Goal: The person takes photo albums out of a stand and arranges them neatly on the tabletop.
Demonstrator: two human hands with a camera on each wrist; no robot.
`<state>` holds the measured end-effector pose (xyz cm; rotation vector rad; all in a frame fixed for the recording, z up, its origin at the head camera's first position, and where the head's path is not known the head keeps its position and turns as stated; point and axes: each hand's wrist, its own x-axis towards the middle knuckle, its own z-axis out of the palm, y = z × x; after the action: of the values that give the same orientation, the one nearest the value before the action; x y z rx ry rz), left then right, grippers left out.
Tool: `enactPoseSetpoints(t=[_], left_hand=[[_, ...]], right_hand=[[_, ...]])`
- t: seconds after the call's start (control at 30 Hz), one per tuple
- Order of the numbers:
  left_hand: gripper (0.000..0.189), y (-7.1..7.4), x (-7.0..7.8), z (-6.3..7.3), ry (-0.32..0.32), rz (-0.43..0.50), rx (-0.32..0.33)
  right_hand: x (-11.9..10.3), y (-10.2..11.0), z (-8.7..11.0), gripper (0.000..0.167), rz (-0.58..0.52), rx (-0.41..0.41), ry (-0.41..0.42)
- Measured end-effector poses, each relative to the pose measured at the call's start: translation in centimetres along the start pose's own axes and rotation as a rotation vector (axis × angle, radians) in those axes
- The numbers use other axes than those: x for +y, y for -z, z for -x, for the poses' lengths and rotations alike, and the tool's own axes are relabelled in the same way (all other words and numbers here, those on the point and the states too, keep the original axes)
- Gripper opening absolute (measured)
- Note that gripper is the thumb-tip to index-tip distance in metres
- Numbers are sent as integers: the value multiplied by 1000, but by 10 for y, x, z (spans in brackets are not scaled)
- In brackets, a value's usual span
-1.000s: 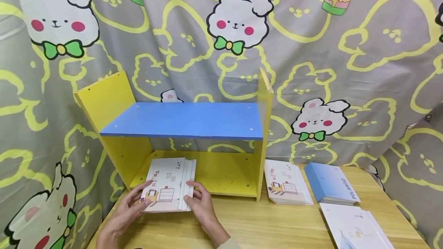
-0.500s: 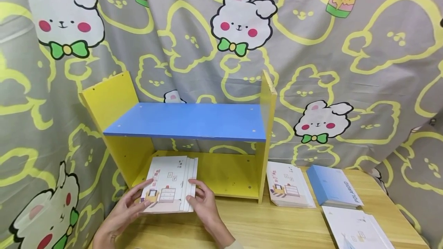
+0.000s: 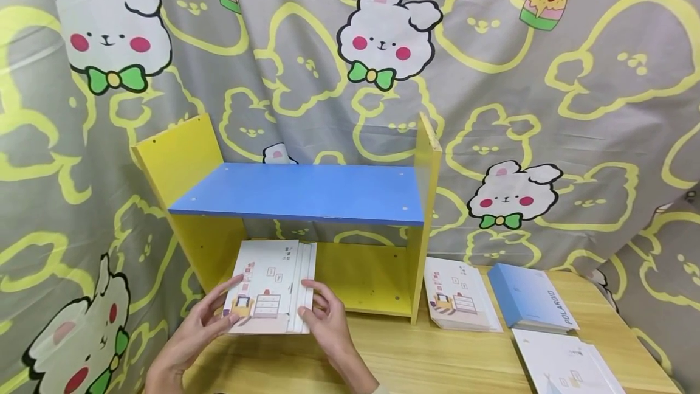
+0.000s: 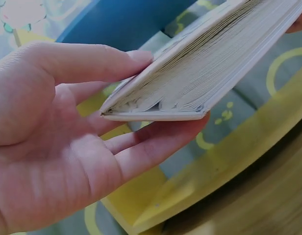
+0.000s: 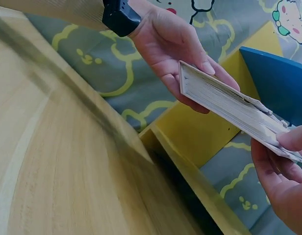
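Both hands hold a white photo album [image 3: 264, 287] with a drawn armchair and dresser on its cover, tilted in front of the lower shelf opening. My left hand [image 3: 199, 324] grips its left side; in the left wrist view the thumb of this hand [image 4: 62, 122] lies on the upper cover and fingers support it from below. On the opposite edge, my right hand [image 3: 332, 319] pinches the album between thumb and fingers. In the right wrist view, my right hand [image 5: 283, 183] shows at the lower right, and the album's page edges [image 5: 229, 105] face the camera.
A yellow shelf unit [image 3: 429, 199] with a blue middle board [image 3: 306, 190] stands on the wooden table [image 3: 394, 360]. To its right lie a similar white album [image 3: 459, 293], a blue POLAROID album [image 3: 530, 297] and another white album [image 3: 563, 363]. A patterned curtain [image 3: 306, 17] hangs behind.
The album has risen slightly in both hands, its far edge now reaching the back of the lower shelf in the head view. The head view has shifted a little.
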<state>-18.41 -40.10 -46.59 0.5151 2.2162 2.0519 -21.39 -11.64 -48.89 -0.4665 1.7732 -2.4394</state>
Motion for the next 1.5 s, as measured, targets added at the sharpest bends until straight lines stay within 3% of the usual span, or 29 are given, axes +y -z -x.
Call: enactPoseSetpoints(t=[0.17, 0.37, 0.63, 0.9, 1.13, 1.5], left_hand=[[63, -4, 10, 1, -48, -45, 20], [65, -5, 22, 3, -97, -48, -12], [67, -6, 32, 10, -92, -55, -9], [69, -7, 40, 14, -106, -60, 5], [69, -8, 47, 19, -109, -89, 45], [71, -11, 56, 23, -176, -75, 36]], right_hand=[[-5, -1, 2, 55, -4, 3, 16], [-13, -2, 5, 56, -18, -16, 28], [-19, -3, 8, 57, -8, -37, 45], [-30, -5, 11, 53, 4, -62, 114], [-37, -7, 14, 52, 14, -94, 149], [-44, -8, 19, 50, 25, -128, 221]])
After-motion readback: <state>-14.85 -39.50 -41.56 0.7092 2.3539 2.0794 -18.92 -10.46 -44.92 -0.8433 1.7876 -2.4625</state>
